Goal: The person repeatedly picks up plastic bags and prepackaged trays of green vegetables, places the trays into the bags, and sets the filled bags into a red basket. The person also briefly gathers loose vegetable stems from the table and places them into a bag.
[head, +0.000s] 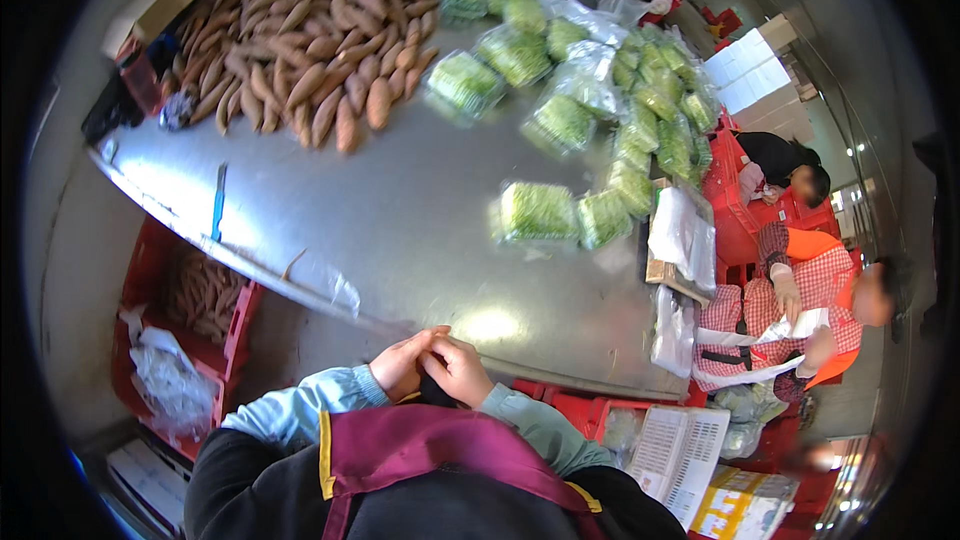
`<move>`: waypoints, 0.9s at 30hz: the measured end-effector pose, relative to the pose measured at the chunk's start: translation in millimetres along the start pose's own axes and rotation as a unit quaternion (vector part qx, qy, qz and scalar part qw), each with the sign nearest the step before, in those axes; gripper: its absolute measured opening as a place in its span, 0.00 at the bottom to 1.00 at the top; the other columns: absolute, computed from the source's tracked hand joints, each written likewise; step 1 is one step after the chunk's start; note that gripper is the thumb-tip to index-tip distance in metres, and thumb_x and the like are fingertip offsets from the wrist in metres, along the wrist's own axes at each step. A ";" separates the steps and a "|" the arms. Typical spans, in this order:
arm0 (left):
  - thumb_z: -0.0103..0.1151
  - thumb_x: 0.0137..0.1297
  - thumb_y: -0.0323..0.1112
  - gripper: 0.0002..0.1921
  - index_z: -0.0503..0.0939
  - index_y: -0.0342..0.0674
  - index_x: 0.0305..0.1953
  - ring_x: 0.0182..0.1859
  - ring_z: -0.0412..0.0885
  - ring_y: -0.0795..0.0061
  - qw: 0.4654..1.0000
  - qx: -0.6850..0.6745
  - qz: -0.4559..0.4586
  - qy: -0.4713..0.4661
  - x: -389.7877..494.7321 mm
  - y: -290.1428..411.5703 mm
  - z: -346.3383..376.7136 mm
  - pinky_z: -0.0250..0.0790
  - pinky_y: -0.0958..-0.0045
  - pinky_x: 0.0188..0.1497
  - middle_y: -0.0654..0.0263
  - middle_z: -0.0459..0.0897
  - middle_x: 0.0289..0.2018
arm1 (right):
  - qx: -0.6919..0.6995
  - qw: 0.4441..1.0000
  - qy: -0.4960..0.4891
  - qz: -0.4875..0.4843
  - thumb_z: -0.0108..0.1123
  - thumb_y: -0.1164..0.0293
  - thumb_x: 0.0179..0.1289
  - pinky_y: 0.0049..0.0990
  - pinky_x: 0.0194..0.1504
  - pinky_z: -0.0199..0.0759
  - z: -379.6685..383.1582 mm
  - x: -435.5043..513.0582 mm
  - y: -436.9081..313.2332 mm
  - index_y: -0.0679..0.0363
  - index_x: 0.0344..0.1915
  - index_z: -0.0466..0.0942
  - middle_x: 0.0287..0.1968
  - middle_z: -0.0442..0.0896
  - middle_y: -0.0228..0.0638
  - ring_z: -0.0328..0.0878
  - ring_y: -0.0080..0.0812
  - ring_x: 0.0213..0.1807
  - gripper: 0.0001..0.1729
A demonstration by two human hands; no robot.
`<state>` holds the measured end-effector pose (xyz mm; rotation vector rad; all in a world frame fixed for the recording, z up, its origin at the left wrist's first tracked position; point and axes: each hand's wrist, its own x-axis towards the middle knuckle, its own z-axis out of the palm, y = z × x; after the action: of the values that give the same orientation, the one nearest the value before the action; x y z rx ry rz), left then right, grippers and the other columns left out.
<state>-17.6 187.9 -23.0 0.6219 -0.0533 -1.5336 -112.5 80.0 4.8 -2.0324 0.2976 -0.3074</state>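
My left hand (399,364) and my right hand (460,370) rest together at the front edge of a metal worktable (390,210). Their fingers are folded in against each other, and nothing shows between them; some fingertips are hidden. Ahead on the right, a clear-wrapped pack of green vegetables (538,211) sits nearest to me, with another pack (604,219) beside it. A heap of sweet potatoes (322,45) covers the far left of the table. A thin root piece (294,264) and a scrap of clear film (345,294) lie near the left front edge.
A blue-handled knife (218,204) lies by the left edge. Many vegetable packs (660,105) are piled at the right. Plastic bags (681,229) lie on a wooden stand. Red crates (240,315) stand below left. One person (817,277) sits at right; others work farther off.
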 end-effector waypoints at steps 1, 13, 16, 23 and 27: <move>0.38 0.71 0.44 0.26 0.55 0.36 0.64 0.57 0.67 0.65 0.999 0.010 0.048 -0.017 12.7 10.8 5.6 0.57 0.65 0.62 0.59 0.69 0.55 | -0.042 0.998 0.039 -0.021 0.57 0.73 0.58 0.29 0.30 0.68 -15.4 16.7 10.5 0.63 0.33 0.73 0.29 0.75 0.40 0.74 0.37 0.28 0.06; 0.64 0.41 0.58 0.44 0.63 0.45 0.61 0.68 0.41 0.42 0.423 0.862 0.083 0.266 131.1 66.2 -23.5 0.31 0.41 0.65 0.46 0.49 0.65 | -0.356 0.917 0.180 -0.002 0.64 0.68 0.50 0.37 0.48 0.67 -340.7 269.1 190.4 0.53 0.41 0.77 0.49 0.72 0.41 0.70 0.43 0.52 0.15; 0.64 0.40 0.59 0.45 0.62 0.48 0.62 0.69 0.40 0.44 0.381 0.879 0.065 0.279 135.3 63.7 -22.8 0.30 0.42 0.66 0.48 0.48 0.66 | -0.498 0.827 0.261 0.009 0.66 0.67 0.46 0.48 0.61 0.52 -388.1 325.9 213.0 0.46 0.50 0.74 0.61 0.62 0.40 0.53 0.52 0.64 0.26; 0.64 0.38 0.60 0.47 0.60 0.50 0.63 0.69 0.37 0.41 0.427 0.862 -0.049 0.268 141.8 75.2 -15.8 0.26 0.40 0.65 0.47 0.46 0.66 | -0.426 0.844 0.325 0.012 0.59 0.71 0.49 0.40 0.41 0.62 -404.1 383.3 265.5 0.51 0.32 0.78 0.38 0.76 0.35 0.70 0.42 0.43 0.08; 0.65 0.38 0.58 0.47 0.60 0.50 0.63 0.69 0.37 0.41 0.403 0.874 0.015 0.271 139.5 69.0 -22.0 0.27 0.41 0.66 0.47 0.47 0.66 | -0.046 0.947 0.311 0.059 0.60 0.67 0.53 0.28 0.27 0.65 -375.0 351.1 255.1 0.58 0.30 0.80 0.23 0.80 0.32 0.73 0.31 0.23 0.07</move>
<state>63.7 59.1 -61.7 2.7063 -1.3015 -0.5167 68.7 -463.6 -20.5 -1.9500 0.8315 -0.8741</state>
